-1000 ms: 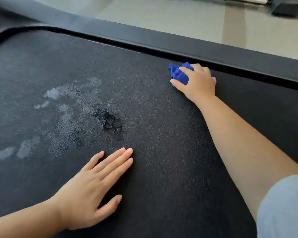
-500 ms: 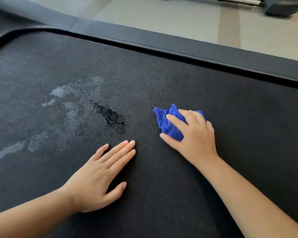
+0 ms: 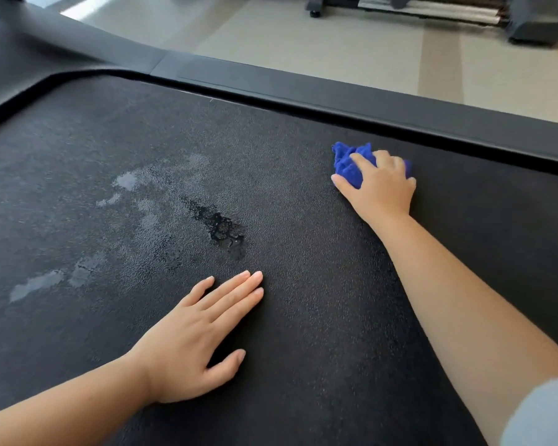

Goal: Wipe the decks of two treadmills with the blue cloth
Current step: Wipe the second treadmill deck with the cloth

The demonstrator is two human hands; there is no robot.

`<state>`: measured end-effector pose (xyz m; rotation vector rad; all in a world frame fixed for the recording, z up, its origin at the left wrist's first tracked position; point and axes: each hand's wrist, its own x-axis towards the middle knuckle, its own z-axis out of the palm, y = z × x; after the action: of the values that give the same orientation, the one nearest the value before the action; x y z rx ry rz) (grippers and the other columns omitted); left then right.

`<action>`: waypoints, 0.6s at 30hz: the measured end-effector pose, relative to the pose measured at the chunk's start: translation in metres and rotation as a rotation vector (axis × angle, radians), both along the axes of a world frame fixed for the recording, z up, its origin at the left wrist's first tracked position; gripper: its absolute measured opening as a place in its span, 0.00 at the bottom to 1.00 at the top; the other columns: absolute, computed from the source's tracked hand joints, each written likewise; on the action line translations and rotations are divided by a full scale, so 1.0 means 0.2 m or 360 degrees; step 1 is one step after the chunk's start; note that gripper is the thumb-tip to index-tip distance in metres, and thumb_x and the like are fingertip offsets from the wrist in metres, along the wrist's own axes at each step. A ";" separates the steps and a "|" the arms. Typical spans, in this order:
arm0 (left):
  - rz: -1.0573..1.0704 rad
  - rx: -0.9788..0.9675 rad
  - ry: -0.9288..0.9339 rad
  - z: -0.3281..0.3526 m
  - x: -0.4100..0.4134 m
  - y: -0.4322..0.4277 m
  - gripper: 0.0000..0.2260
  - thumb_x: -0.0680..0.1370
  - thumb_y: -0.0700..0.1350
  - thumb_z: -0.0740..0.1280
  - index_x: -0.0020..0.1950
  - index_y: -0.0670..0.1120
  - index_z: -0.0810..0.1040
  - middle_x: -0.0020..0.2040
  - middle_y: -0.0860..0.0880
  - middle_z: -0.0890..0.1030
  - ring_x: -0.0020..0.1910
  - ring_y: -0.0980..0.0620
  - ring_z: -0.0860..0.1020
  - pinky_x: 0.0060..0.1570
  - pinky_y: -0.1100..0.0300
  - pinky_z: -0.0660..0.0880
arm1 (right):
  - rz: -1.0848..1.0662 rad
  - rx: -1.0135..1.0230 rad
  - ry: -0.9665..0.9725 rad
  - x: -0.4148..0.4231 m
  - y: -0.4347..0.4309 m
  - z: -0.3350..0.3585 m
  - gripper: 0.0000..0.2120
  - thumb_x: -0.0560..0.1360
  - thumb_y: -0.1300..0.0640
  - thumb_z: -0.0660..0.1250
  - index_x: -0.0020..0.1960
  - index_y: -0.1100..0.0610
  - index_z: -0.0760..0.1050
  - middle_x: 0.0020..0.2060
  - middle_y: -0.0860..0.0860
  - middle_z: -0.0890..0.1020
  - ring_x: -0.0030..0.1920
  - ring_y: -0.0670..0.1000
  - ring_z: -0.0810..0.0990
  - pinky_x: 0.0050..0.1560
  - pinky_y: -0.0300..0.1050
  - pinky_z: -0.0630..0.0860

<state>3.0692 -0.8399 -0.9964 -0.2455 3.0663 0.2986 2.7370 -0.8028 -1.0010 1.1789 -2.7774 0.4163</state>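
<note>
R hand [image 3: 380, 188] bunches blue cloth [image 3: 347, 164] just short of side rail [image 3: 400, 107]; L hand [image 3: 194, 336] flat, fingers spread, holding nothing; wet patch [image 3: 223, 228] beyond L fingertips, bare deck [image 3: 319, 300] btwn hands.

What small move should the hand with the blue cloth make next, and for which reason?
Probably the right hand should draw the blue cloth back toward the body and leftward, onto the wet patch. The cloth sits near the far side rail, while puddles still shine on the deck beyond the flat left hand.
</note>
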 end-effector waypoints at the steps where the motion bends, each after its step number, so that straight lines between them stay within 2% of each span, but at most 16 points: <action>1: -0.0003 -0.0007 0.0001 0.00 0.00 0.00 0.32 0.74 0.56 0.57 0.76 0.47 0.54 0.77 0.51 0.52 0.75 0.52 0.51 0.68 0.51 0.51 | 0.0017 0.0004 0.0011 0.05 0.04 0.00 0.28 0.74 0.35 0.58 0.69 0.47 0.67 0.66 0.53 0.68 0.66 0.56 0.63 0.61 0.60 0.64; 4: -0.0011 -0.0013 0.0013 -0.01 0.00 0.00 0.31 0.75 0.56 0.56 0.76 0.48 0.53 0.77 0.52 0.51 0.75 0.54 0.50 0.69 0.52 0.48 | 0.0094 -0.0009 0.0065 0.22 0.22 -0.01 0.28 0.73 0.35 0.60 0.68 0.49 0.69 0.64 0.52 0.70 0.64 0.56 0.65 0.58 0.60 0.66; 7: -0.0011 -0.0003 0.0036 -0.01 0.00 0.00 0.30 0.75 0.56 0.55 0.76 0.48 0.54 0.76 0.52 0.52 0.75 0.55 0.49 0.70 0.53 0.47 | 0.0160 -0.0146 0.0143 0.42 0.43 -0.04 0.26 0.72 0.36 0.63 0.62 0.51 0.75 0.59 0.54 0.75 0.60 0.59 0.71 0.50 0.59 0.70; 9: -0.0011 -0.0002 0.0059 -0.02 0.00 0.00 0.30 0.76 0.56 0.54 0.76 0.47 0.55 0.76 0.51 0.53 0.75 0.55 0.49 0.70 0.54 0.46 | 0.0146 -0.0205 0.0207 0.57 0.57 -0.05 0.27 0.70 0.35 0.59 0.59 0.51 0.78 0.56 0.54 0.78 0.56 0.59 0.75 0.46 0.59 0.73; 11: -0.0011 -0.0009 0.0090 -0.02 0.00 0.00 0.30 0.75 0.57 0.52 0.76 0.47 0.55 0.76 0.52 0.52 0.74 0.57 0.47 0.70 0.56 0.44 | 0.0135 -0.0194 0.0201 0.73 0.69 -0.04 0.28 0.70 0.35 0.56 0.57 0.51 0.79 0.55 0.53 0.79 0.56 0.59 0.76 0.45 0.59 0.74; 15: 0.0020 0.0012 0.0095 -0.02 0.00 0.00 0.32 0.73 0.60 0.46 0.76 0.50 0.51 0.75 0.56 0.46 0.73 0.62 0.41 0.70 0.60 0.38 | 0.0117 -0.0156 0.0190 1.06 0.92 -0.02 0.27 0.69 0.35 0.56 0.57 0.50 0.79 0.55 0.53 0.79 0.58 0.59 0.77 0.47 0.60 0.75; 18: 0.0033 -0.0021 0.0093 -0.02 0.00 0.01 0.34 0.72 0.61 0.43 0.76 0.49 0.50 0.74 0.57 0.44 0.73 0.62 0.41 0.71 0.57 0.40 | 0.0114 -0.0152 0.0192 1.26 1.07 -0.02 0.26 0.68 0.36 0.58 0.57 0.49 0.79 0.56 0.53 0.79 0.58 0.59 0.76 0.47 0.59 0.75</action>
<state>3.0699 -0.8370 -1.0012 -0.2743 3.1259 0.2917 2.9892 -0.5880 -1.0053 1.2406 -2.5900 0.4628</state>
